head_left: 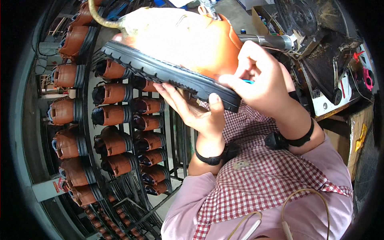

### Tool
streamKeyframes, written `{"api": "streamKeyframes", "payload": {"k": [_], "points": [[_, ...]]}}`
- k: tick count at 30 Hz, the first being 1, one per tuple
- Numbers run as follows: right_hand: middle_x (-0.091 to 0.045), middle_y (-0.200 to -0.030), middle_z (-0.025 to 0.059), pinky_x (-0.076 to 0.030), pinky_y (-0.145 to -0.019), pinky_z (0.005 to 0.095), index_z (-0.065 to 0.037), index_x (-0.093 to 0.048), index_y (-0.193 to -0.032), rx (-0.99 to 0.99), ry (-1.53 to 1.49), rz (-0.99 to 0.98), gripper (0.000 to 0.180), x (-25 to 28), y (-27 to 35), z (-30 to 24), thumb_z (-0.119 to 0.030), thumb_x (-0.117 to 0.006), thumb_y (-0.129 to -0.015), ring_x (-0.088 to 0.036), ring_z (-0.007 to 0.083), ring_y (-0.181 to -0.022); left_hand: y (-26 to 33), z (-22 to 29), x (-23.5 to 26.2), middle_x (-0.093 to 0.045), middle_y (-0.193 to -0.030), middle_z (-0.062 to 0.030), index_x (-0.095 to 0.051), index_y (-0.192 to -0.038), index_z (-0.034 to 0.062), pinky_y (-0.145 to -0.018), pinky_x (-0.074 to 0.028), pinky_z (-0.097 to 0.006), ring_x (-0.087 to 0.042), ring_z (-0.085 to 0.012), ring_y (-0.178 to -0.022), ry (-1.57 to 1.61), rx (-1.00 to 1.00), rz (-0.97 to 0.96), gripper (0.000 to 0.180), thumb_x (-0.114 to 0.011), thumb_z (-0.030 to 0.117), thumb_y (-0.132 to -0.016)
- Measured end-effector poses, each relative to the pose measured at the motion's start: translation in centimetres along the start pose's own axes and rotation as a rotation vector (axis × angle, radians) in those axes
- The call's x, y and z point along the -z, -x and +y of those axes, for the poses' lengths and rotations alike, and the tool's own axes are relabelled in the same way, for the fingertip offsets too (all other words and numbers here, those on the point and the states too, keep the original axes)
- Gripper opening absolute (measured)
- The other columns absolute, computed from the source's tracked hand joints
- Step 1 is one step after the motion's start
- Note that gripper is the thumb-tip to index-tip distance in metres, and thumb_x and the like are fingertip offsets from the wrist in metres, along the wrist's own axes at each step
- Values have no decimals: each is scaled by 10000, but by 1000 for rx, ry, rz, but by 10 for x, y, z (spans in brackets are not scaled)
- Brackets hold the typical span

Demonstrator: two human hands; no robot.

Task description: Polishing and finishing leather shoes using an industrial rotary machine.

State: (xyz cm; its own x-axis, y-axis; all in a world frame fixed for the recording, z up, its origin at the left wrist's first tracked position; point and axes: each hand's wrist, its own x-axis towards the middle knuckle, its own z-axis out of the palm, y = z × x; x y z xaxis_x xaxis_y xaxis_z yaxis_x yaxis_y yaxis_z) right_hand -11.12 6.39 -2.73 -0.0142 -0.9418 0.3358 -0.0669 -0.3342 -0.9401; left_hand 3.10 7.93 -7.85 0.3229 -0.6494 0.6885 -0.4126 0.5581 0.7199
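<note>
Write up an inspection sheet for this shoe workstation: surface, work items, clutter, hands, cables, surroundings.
Surface: no worktable in view; the boot is held in the air over the person's checked apron.
Work items: one orange-brown boot with a black lugged sole, tilted, sole facing the camera.
Clutter: a cardboard box of small items at the top right.
Hands: left hand supports the sole from beneath, thumb on its edge; right hand grips the boot's end and holds something small and blue.
Cables: two thin tan cords loop over the apron.
Surroundings: metal rack filled with matching boots on the left; dark, grimy machine on the right.
</note>
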Motion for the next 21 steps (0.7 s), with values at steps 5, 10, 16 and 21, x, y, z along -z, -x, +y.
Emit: {"api": "streamKeyframes", "payload": {"k": [5, 10, 16, 21], "points": [[-475, -674, 29, -426, -544, 237, -55, -472, -833, 162, 217, 11, 341, -15, -12, -23, -88, -792, -720, -511, 111, -580, 0, -9, 6, -116, -1514, -332, -256, -1468, -20, -1104, -263, -539, -187, -451, -1407, -180, -193, -7, 949, -712, 425, -765], [-579, -743, 79, -479, -613, 290, -35, -537, -924, 638, 377, 56, 356, -22, -30, -21, -139, -800, -708, -578, 176, -652, 4, -9, 0, -134, -1491, -368, -263, -1464, -15, -1091, -273, -555, -202, -509, -1382, -253, -254, 34, 886, -726, 291, -774], [-622, -792, 78, -494, -614, 286, -31, -557, -965, 351, 133, 119, 347, -37, -27, -20, -103, -788, -716, -597, 158, -678, 3, -7, 0, -130, -1491, -371, -268, -1461, -19, -1093, -269, -547, -208, -508, -1379, -268, -259, 29, 869, -729, 235, -770], [-581, -758, -4, -461, -599, 221, -29, -548, -950, 307, 32, 112, 295, -31, -26, -23, -37, -758, -743, -543, 64, -670, 1, -6, 0, -179, -1499, -332, -247, -1470, -25, -1089, -307, -497, -262, -435, -1382, -54, -123, 45, 847, -686, 163, -771]]}}
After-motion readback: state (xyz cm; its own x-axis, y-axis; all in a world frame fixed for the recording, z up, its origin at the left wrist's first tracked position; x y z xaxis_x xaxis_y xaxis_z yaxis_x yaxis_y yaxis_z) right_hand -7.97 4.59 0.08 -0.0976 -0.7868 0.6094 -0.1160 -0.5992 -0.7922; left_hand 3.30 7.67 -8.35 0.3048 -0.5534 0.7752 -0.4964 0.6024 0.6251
